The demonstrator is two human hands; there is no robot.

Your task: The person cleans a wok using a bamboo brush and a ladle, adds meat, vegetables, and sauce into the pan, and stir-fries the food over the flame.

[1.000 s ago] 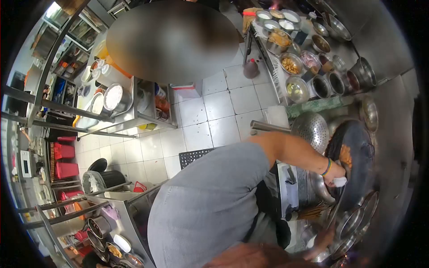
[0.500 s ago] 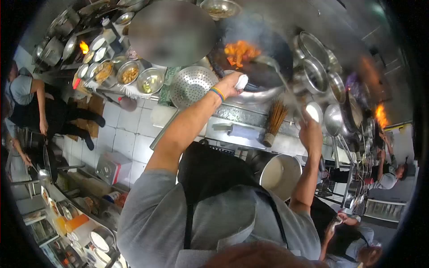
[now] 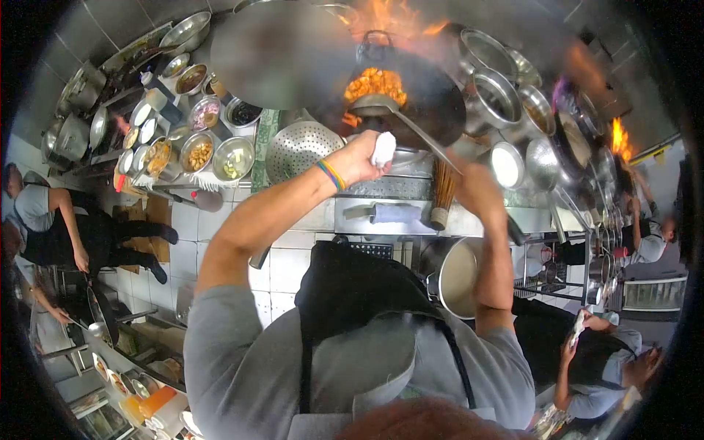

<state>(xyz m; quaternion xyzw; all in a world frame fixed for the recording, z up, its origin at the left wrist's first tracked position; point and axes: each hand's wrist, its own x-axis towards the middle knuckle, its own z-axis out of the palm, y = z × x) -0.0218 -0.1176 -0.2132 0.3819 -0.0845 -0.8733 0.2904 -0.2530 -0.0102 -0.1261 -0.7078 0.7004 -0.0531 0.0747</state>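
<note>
My left hand [image 3: 359,158] is closed on a folded white cloth [image 3: 383,149] at the near edge of a dark wok [image 3: 438,92]. Whether the wok's rim or handle lies inside the cloth is hidden. Orange-brown food pieces [image 3: 376,83] are bunched in the far part of the wok, with flames rising behind them. My right hand [image 3: 479,189] grips the long handle of a ladle [image 3: 375,105], whose bowl lies against the near side of the food. A perforated metal strainer [image 3: 302,149] stands just left of my left hand.
A bamboo brush [image 3: 443,192] and a cleaver [image 3: 396,213] lie at the counter's front. Metal bowls of ingredients [image 3: 234,159] stand left, more metal bowls [image 3: 499,97] right. Below is a large pot [image 3: 456,282]. Another flame [image 3: 620,139] burns far right; co-workers stand on both sides.
The food has gone from tossed up to gathered in the wok. The ladle bowl has swung left to the food. My left hand has shifted slightly left and down; flames flare higher behind.
</note>
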